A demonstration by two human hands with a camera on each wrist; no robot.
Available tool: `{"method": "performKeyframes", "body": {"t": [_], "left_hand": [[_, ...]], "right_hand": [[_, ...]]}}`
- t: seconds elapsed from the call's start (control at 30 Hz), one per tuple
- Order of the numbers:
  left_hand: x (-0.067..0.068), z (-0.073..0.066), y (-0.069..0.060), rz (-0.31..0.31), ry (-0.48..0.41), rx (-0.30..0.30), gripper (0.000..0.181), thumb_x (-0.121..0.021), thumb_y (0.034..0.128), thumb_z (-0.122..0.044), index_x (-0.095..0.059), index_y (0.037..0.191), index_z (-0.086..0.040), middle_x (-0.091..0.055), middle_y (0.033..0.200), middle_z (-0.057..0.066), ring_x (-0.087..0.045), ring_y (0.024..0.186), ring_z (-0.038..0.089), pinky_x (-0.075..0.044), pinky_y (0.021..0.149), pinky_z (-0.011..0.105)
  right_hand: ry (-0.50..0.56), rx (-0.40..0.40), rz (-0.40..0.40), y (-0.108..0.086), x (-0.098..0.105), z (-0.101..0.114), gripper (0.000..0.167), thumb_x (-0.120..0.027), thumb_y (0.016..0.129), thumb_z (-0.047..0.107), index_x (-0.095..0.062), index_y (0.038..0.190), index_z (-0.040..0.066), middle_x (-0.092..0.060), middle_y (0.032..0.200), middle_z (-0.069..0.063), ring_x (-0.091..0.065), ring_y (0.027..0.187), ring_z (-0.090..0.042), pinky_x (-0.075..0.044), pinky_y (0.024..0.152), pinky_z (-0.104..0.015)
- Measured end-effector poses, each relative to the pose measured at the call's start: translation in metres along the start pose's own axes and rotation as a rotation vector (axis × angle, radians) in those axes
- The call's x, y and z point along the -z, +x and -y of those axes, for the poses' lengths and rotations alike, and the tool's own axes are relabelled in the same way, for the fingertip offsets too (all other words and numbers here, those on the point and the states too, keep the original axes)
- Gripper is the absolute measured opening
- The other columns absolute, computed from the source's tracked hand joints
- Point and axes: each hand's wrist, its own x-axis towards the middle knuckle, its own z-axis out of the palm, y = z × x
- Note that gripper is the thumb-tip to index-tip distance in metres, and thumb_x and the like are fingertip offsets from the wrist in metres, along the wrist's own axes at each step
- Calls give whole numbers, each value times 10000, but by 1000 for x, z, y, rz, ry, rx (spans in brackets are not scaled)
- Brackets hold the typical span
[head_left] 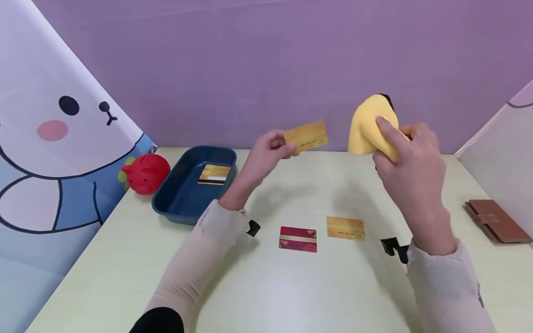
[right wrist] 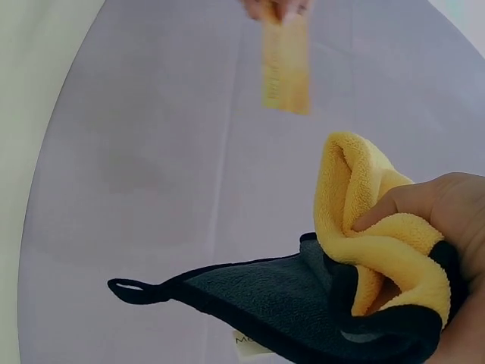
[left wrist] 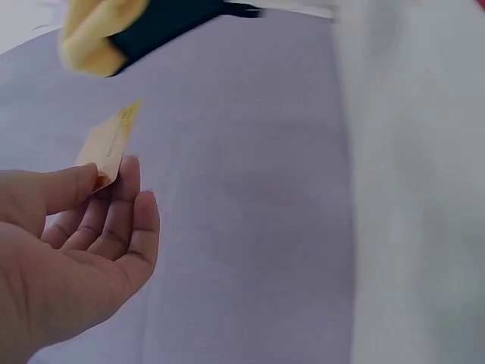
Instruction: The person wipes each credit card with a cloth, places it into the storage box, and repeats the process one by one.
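A pale bench (head_left: pixel 266 296) is under the left hand (head_left: pixel 268 155) and the right hand (head_left: pixel 418 171). Left of the left hand is a blue tray (head_left: pixel 176 217). The right hand holds a bunched-up yellow and gray cloth (head_left: pixel 368 127). A red toy pig (head_left: pixel 146 174) sits further left. A brown wallet (head_left: pixel 501 222) lies right of the right hand. The left hand pinches a gold card (head_left: pixel 307 135), apart from the cloth. Lower, between the hands, lies a red card (head_left: pixel 297 239).

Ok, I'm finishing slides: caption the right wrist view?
Right hand grips a yellow and dark cloth; left hand holds a gold card.
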Motion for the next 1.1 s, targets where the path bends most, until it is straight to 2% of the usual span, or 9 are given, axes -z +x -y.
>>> {"method": "performKeyframes", "body": {"t": [0.1, 0.27, 0.43, 0.57, 0.67, 0.8, 0.9, 1.1], "left_hand": [[1, -10, -4, -53, -33, -31, 292, -652, 975, -118, -628, 1260, -59, -712, 1175, 137, -683, 1001, 216, -559, 907, 341], [-2, -17, -8, -118, -52, -101, 414, -675, 958, -113, -560, 1356, -112, -728, 1022, 157, -645, 918, 233, -514, 824, 269], [-7, -18, -11, -130, -56, -180, 405, -669, 957, -81, -534, 1337, -113, -720, 927, 187, -639, 850, 273, -493, 776, 260], [-12, -22, -15, -119, -16, -215, 390, -663, 959, -69, -551, 1331, -96, -734, 947, 191, -668, 820, 232, -512, 766, 300], [-15, -25, -19, -97, 6, -222, 395, -659, 961, -69, -555, 1341, -95, -743, 970, 183, -693, 830, 221, -550, 799, 338], [-19, -29, -20, -61, -26, -216, 389, -650, 963, -55, -555, 1339, -89, -743, 1000, 189, -715, 849, 219, -574, 839, 328], [-20, -32, -21, -39, -70, -203, 378, -641, 964, -34, -555, 1330, -78, -741, 1020, 201, -725, 856, 216, -581, 849, 331], [-20, -32, -25, -26, -99, -161, 359, -624, 971, -22, -558, 1321, -65, -739, 1041, 208, -727, 864, 207, -580, 897, 440]], "right_hand": [[4, 14, -11, -1, -1, 2, 544, -571, 825, 30, -662, 1332, 206, -592, 1048, -269, -524, 917, -464, -335, 543, -547], [29, 59, -51, -3, -5, 6, 548, -572, 820, 35, -640, 1344, 181, -595, 1016, -263, -533, 906, -469, -365, 575, -579], [46, 195, -98, -3, -13, 10, 505, -583, 835, 53, -628, 1331, 133, -603, 981, -274, -549, 884, -476, -421, 638, -583], [30, 245, -121, -4, -21, 17, 456, -589, 836, 53, -632, 1286, 112, -628, 990, -259, -568, 878, -461, -453, 639, -570], [31, 280, -120, -6, -27, 23, 425, -597, 835, 28, -649, 1247, 116, -637, 1006, -256, -570, 869, -454, -465, 640, -559], [25, 319, -89, -8, -32, 28, 466, -601, 834, -12, -662, 1266, 152, -617, 1044, -280, -557, 878, -463, -464, 661, -550], [0, 331, -37, -10, -35, 30, 504, -594, 840, -17, -650, 1307, 166, -602, 1086, -304, -556, 930, -480, -484, 709, -567], [-28, 341, 71, -15, -39, 31, 556, -630, 839, 10, -603, 1373, 160, -577, 1168, -333, -544, 992, -509, -489, 778, -578]]}}
